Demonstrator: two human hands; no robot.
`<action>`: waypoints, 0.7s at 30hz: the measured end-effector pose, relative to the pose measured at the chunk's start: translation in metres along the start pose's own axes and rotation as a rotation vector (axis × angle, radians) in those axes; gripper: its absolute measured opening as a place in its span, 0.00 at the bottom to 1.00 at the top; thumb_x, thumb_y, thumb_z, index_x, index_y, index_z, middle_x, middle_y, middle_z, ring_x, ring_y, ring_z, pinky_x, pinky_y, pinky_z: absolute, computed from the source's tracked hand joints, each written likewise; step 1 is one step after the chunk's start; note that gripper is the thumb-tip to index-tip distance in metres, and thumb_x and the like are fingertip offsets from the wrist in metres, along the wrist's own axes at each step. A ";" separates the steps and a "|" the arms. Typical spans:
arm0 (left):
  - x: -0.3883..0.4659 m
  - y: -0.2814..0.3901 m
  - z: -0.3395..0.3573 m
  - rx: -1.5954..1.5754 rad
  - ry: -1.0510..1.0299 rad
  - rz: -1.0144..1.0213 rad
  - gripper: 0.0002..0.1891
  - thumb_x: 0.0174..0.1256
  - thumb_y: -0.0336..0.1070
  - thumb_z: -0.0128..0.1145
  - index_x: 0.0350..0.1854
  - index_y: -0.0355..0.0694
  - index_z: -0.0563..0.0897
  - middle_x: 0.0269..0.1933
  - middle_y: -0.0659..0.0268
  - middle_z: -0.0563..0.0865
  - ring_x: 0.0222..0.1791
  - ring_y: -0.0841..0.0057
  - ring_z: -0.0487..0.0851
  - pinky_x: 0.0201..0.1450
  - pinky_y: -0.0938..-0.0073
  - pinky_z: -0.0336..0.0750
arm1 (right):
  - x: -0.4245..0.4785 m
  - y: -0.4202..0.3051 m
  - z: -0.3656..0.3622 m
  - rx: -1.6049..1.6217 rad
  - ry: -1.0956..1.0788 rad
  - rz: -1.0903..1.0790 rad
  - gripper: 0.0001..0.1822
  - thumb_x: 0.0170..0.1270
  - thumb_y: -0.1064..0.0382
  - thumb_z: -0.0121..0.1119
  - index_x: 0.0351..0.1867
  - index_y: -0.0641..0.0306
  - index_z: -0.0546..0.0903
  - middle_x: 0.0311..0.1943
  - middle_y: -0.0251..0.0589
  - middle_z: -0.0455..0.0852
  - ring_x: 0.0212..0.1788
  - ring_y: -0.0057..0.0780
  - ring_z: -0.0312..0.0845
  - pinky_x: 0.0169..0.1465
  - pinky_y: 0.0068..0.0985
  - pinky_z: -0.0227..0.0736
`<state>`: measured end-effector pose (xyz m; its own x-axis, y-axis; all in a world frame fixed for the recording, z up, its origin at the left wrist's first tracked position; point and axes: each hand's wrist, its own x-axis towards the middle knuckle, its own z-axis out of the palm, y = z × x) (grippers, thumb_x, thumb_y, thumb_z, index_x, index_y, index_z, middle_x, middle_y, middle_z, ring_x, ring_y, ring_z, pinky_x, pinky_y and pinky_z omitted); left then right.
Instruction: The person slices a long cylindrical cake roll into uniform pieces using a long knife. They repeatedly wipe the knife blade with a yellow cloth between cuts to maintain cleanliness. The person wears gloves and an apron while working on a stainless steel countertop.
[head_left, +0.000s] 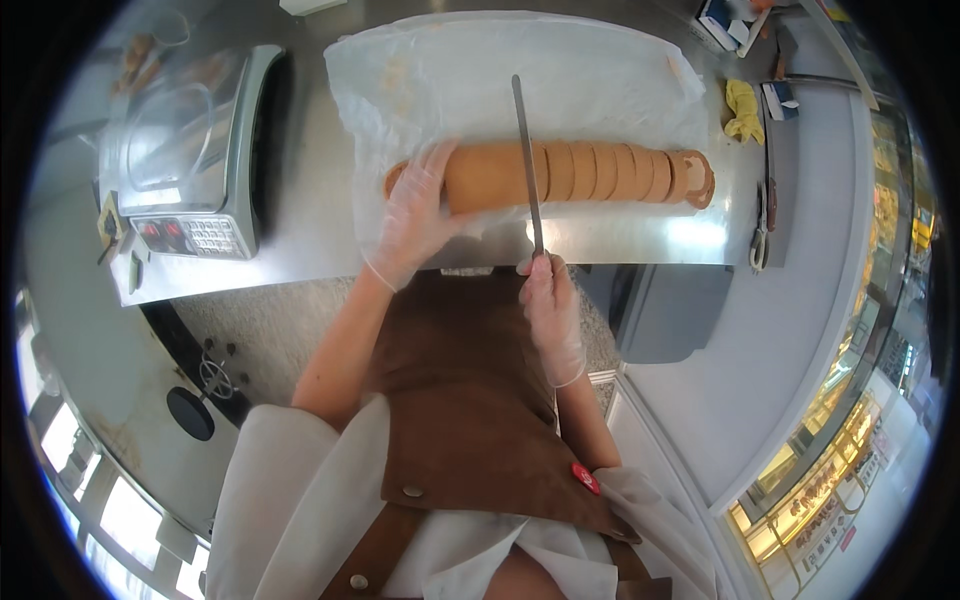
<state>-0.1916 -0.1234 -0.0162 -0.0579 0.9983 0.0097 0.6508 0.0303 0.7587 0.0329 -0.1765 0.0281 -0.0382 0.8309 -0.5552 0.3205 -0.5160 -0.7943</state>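
A long brown cake roll (487, 176) lies across white baking paper (480, 82) on a steel table. Its right part is cut into several slices (604, 172), which stand close together; the end slice at the right shows a pale filling. My left hand (416, 214), in a clear plastic glove, rests around the roll near its left end. My right hand (553, 296), gloved too, is shut on the handle of a long narrow cake knife (527, 157). The blade points away from me and crosses over the roll, just left of the slices. Whether it touches the roll is unclear.
A digital scale (187, 150) stands at the left of the steel table (307, 217). Scissors (760, 232) and a yellow cloth (744, 112) lie at the right, with small boxes (731, 26) further back. A grey bin (675, 315) is below the table's front edge.
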 end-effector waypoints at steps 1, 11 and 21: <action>0.001 0.002 -0.001 -0.014 -0.006 -0.007 0.52 0.44 0.30 0.81 0.77 0.42 0.67 0.71 0.54 0.76 0.70 0.53 0.74 0.74 0.58 0.68 | 0.001 0.001 0.001 -0.018 0.013 -0.006 0.25 0.84 0.43 0.47 0.42 0.67 0.79 0.22 0.38 0.78 0.24 0.25 0.73 0.32 0.28 0.70; 0.004 0.007 -0.004 -0.010 0.017 0.031 0.46 0.48 0.37 0.79 0.73 0.43 0.70 0.66 0.54 0.79 0.66 0.51 0.77 0.70 0.56 0.71 | 0.001 -0.001 0.004 -0.022 0.002 0.034 0.28 0.83 0.39 0.47 0.42 0.67 0.78 0.22 0.40 0.78 0.24 0.28 0.76 0.31 0.30 0.70; 0.042 0.049 0.002 0.573 -0.079 0.165 0.56 0.36 0.52 0.85 0.73 0.38 0.70 0.65 0.54 0.80 0.68 0.58 0.75 0.72 0.57 0.67 | 0.002 0.002 0.014 -0.178 0.092 -0.021 0.26 0.83 0.43 0.48 0.44 0.70 0.77 0.27 0.62 0.82 0.32 0.65 0.80 0.35 0.45 0.74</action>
<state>-0.1606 -0.0797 0.0202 0.1202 0.9922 0.0324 0.9523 -0.1245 0.2788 0.0201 -0.1788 0.0217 0.0376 0.8607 -0.5077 0.4834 -0.4603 -0.7446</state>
